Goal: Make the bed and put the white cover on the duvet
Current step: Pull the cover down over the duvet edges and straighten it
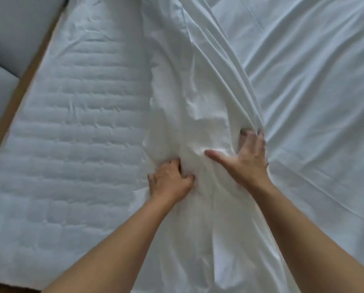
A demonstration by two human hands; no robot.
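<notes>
The white cover lies bunched in a long ridge running from top centre to bottom centre, under both hands: the left hand grips a fold with curled fingers, while the right hand presses it, fingers spread.

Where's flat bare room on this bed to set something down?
Free: the quilted mattress, between the wooden bed edge and the bunched cover. Also the flatter sheet right of the folds, lightly creased. Crowded: the middle, where the left hand grips the cover and the right hand presses it.

Soft even daylight, slight blur
</notes>
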